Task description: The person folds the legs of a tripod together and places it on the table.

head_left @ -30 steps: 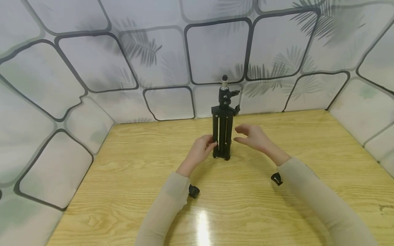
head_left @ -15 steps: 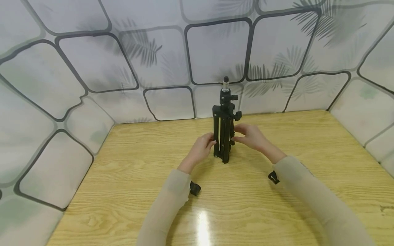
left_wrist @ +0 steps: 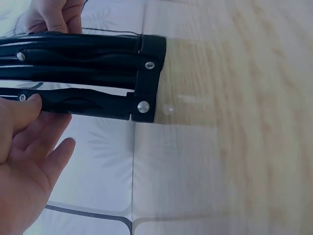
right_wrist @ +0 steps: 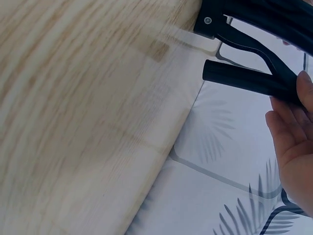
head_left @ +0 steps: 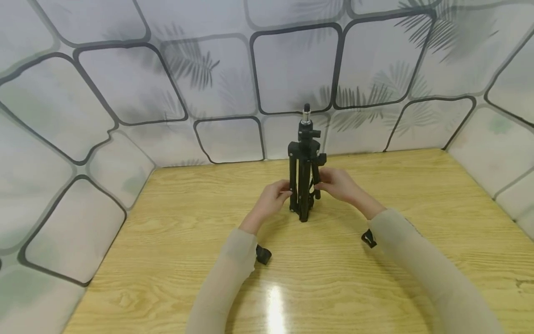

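Observation:
A black folding tripod stand [head_left: 305, 181] with a silver-and-black stud on top stands upright on the table. My left hand [head_left: 272, 200] pinches its left leg between thumb and fingers; in the left wrist view the thumb lies by a rivet on that leg [left_wrist: 83, 101]. My right hand [head_left: 340, 186] pinches the right leg [head_left: 316, 178], which slants a little outward from the centre. In the right wrist view this leg [right_wrist: 239, 78] stands apart from the rest, joined by a curved brace [right_wrist: 252, 45].
The wooden table [head_left: 175, 241] reaches back to a wall [head_left: 233, 69] patterned with grey outlines and leaf shapes. Similar walls close in at both sides. A black strap piece [head_left: 263, 255] shows by the left cuff, another strap piece [head_left: 369, 238] by the right.
My right hand has come in from beside the stand and taken hold of a leg, which now tilts outward. The stand has turned somewhat; my left hand keeps its hold.

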`<state>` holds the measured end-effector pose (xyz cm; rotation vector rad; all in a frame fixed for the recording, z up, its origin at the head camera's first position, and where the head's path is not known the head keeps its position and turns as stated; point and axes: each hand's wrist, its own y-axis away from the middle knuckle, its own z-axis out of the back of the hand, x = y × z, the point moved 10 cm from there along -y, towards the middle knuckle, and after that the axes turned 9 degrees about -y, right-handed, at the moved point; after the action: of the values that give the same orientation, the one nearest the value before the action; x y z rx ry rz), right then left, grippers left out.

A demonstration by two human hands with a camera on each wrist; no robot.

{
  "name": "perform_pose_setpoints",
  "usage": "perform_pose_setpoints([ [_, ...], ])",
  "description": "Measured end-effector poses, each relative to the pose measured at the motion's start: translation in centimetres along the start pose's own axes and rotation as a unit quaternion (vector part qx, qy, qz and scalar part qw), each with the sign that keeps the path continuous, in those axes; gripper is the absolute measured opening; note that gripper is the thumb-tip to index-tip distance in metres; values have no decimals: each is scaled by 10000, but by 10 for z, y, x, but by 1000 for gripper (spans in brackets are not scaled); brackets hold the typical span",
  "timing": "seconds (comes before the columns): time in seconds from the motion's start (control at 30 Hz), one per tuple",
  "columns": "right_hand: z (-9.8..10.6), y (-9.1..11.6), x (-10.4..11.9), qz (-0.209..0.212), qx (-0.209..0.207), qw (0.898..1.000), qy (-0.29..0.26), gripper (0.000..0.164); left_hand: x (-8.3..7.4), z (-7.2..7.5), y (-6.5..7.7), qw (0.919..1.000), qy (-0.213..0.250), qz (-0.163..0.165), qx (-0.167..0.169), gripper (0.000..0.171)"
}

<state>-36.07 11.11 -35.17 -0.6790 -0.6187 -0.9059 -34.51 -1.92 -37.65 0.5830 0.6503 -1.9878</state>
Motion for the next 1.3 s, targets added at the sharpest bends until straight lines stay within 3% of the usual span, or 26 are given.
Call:
perform_pose_setpoints([
  [0.27, 2, 6, 1, -145, -85, 9998, 132, 16, 6, 24, 15, 9969, 283, 202, -706, 32],
  [0.6, 0, 16, 9, -344, -366, 9981, 360, 23, 2, 20, 21, 9968, 587, 252, -477, 32],
  [0.77, -1, 20, 14, -368, -466, 9975, 392, 24, 1, 19, 19, 9964, 310, 315, -719, 29],
  [0.97, -2, 22, 16, -428, -562, 9967, 397, 25, -10, 26, 19, 9920, -321, 61, -1222, 23],
  [1.3, -5, 21, 15, -633, -587, 9957, 323, 24, -17, 25, 17, 9911, -608, -39, -1181, 22],
])
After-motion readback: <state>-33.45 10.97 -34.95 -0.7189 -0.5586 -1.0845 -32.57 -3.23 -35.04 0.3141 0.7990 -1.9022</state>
